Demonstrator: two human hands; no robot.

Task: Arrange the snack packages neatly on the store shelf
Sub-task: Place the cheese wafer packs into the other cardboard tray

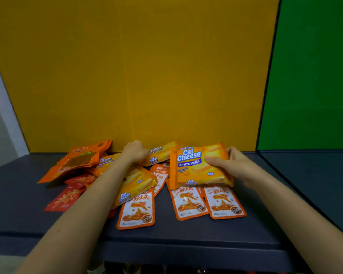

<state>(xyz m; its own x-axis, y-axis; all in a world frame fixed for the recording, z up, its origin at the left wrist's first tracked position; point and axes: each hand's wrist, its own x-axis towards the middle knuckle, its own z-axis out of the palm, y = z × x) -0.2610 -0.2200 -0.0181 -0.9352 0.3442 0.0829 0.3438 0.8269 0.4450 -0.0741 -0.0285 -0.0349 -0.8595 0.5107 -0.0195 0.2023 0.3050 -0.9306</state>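
Snack packages lie scattered on a dark grey shelf (pixel 186 238). My right hand (pixel 232 165) grips a yellow Cal Cheese wafer pack (pixel 196 167) by its right end and holds it tilted upright. My left hand (pixel 135 151) is closed on another Cal Cheese pack (pixel 160 153) near the back wall. A third Cal Cheese pack (pixel 137 184) lies flat under my left forearm. Orange-and-white sachets (pixel 137 210) (pixel 188 202) (pixel 224 202) lie flat in front. A large orange pouch (pixel 77 161) leans at the back left, above red packets (pixel 65 196).
A yellow back panel (pixel 137 76) rises behind the shelf. A green panel (pixel 309 76) backs the neighbouring section on the right, past a thin dark divider (pixel 269 76). The shelf's front edge runs below my forearms.
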